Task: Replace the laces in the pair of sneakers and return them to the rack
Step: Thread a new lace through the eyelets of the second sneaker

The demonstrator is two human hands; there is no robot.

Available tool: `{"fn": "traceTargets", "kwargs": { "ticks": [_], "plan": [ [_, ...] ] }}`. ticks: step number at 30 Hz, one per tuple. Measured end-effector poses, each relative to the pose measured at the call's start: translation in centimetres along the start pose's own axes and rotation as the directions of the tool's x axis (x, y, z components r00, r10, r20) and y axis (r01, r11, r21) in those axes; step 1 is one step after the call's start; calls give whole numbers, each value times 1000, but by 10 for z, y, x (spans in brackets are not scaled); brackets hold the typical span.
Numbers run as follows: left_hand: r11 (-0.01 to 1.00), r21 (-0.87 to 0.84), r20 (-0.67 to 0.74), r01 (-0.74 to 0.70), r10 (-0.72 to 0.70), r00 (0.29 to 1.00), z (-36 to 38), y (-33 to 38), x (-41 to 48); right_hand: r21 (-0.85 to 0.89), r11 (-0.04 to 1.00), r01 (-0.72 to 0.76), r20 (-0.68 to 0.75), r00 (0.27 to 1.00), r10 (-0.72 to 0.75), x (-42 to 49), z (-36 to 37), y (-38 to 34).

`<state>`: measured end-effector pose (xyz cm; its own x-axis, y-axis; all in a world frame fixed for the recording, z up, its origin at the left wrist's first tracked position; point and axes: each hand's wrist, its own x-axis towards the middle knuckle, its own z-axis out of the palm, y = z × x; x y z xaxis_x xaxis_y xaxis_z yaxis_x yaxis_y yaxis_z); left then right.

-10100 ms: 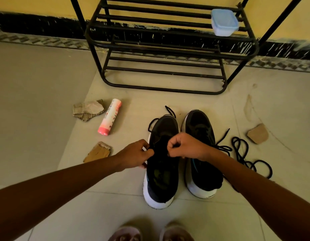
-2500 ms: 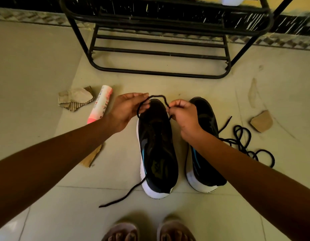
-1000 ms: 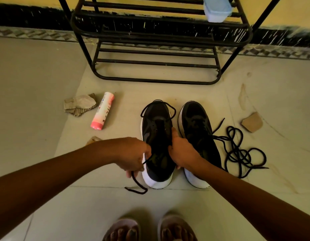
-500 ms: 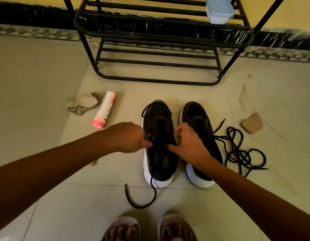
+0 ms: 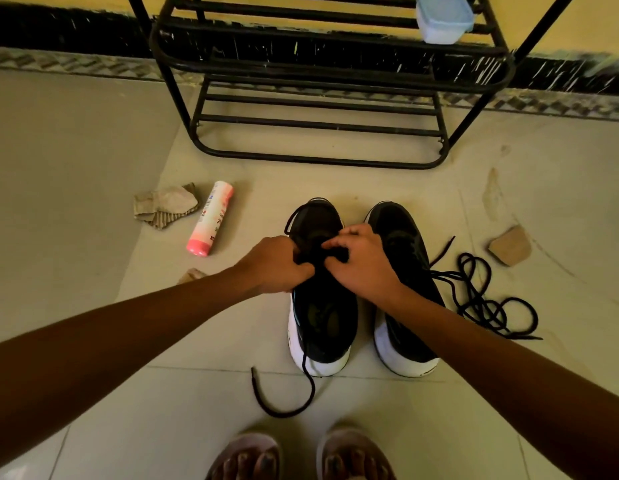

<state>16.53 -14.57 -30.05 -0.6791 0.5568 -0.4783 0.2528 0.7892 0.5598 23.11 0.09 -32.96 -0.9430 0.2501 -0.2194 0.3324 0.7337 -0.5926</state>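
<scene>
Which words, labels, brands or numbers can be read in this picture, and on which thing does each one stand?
pink tube: dark and red print runs along its white side, too blurred to read.
left sneaker: a pale mark on the insole, too dim to read.
plastic box on the rack: no text shows.
No text in this picture can be read.

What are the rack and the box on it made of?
Rack: probably metal tube, painted black and slightly glossy, given its thin round bars with smoothly bent corners. Box: probably plastic, since it is pale blue and translucent with rounded moulded edges.
</scene>
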Motion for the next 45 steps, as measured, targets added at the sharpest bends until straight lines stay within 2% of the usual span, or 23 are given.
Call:
{"fn": "traceTargets", "kwargs": {
  "ticks": [4,9,12,18,27,34,36,38,41,43,45],
  "plan": [
    [1000,-3,-24,22,-22,999,2,-4,1,-171,983,59,-69,995,-71,15,6,-10],
    [1000,-12,-44,23,-23,999,4,-5,2,-308,944,118,-55,988,-141,22,13,-15],
    [998,-39,-88,41,-44,995,8,-6,3,-238,964,122,4,992,-124,25,12,-12],
    [984,-139,-116,109,-125,985,10,-8,8,60,995,82,267,959,-95,9,-17,-13],
    [955,-258,-55,144,-164,985,10,-8,9,113,983,144,518,836,-182,-23,-40,-7],
    [924,-332,-7,190,-204,979,8,-8,8,173,976,135,683,697,-217,-27,-52,-6],
    [913,-357,-5,197,-212,977,8,-10,8,196,971,139,646,727,-235,-30,-50,-6],
    [903,-376,-1,209,-226,974,7,-12,8,238,964,118,534,813,-231,-32,-45,-5],
    [890,-408,-15,203,-229,973,9,-12,5,245,968,51,218,970,-106,-26,-34,3],
    [946,-304,-118,109,-151,981,12,-11,2,176,984,4,71,997,-17,-19,-28,5],
    [992,-124,-238,-17,-13,971,15,-7,2,124,992,-23,53,998,17,-15,-22,4]
  ]
}}
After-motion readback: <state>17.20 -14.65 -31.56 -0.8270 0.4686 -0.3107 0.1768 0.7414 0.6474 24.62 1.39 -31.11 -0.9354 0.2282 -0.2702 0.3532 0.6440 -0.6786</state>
